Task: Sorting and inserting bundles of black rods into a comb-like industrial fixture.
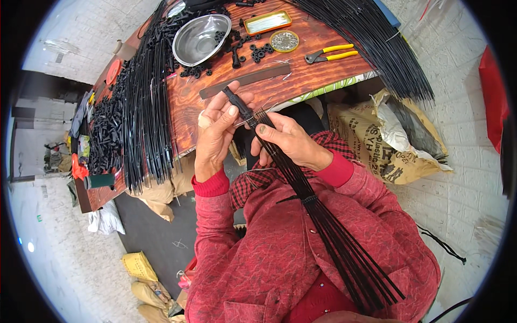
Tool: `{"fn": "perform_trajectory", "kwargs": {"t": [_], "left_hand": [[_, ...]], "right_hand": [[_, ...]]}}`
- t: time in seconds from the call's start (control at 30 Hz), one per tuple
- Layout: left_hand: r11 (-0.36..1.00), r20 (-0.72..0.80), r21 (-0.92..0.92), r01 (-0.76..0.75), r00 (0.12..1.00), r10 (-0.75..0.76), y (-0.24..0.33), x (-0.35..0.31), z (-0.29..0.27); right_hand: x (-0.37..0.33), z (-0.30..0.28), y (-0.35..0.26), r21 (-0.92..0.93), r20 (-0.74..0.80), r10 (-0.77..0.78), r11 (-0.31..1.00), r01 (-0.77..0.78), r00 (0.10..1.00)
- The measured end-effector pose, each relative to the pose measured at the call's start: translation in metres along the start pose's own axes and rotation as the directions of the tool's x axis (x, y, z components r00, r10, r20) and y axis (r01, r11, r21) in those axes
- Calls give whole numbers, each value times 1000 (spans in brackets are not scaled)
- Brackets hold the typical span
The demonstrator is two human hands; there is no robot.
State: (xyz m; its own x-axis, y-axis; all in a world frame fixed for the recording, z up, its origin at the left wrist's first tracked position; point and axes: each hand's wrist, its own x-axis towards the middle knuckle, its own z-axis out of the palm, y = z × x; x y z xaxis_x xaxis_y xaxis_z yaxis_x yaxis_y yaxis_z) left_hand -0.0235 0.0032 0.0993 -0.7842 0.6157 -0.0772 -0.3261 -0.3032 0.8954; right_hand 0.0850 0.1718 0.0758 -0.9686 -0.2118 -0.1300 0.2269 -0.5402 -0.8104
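A bundle of thin black rods (323, 220) slants across my lap, its loose ends fanned out at the lower right. A black tie (308, 199) cinches it partway along, with a short tail sticking out left. At the upper end the rods meet a black plastic handle (236, 101). My left hand (215, 129) pinches this handle between thumb and fingers. Just below the joint, my right hand (291, 141) grips the rods, thumb on top. A thin, pale strand crosses near the joint between both hands; where its ends go is hidden.
On the wooden table (188, 121) are a metal bowl (202, 39), yellow-handled pliers (331, 53), a dark flat bar (245, 81), a yellow tray (267, 22), a round dish of small pieces (284, 41) and long black rods (148, 102). A paper sack (355, 126) stands at right.
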Motion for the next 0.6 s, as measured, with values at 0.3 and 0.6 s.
{"fn": "perform_trajectory", "kwargs": {"t": [0.3, 0.6], "left_hand": [[997, -27, 76, -25, 999, 27, -3, -2, 4], [997, 10, 50, -55, 998, 54, 0, -2, 7]], "right_hand": [[-1, -2, 3, 15, 5, 16, 1000, -16, 1000], [-1, -3, 3, -4, -8, 26, 1000, -26, 1000]]}}
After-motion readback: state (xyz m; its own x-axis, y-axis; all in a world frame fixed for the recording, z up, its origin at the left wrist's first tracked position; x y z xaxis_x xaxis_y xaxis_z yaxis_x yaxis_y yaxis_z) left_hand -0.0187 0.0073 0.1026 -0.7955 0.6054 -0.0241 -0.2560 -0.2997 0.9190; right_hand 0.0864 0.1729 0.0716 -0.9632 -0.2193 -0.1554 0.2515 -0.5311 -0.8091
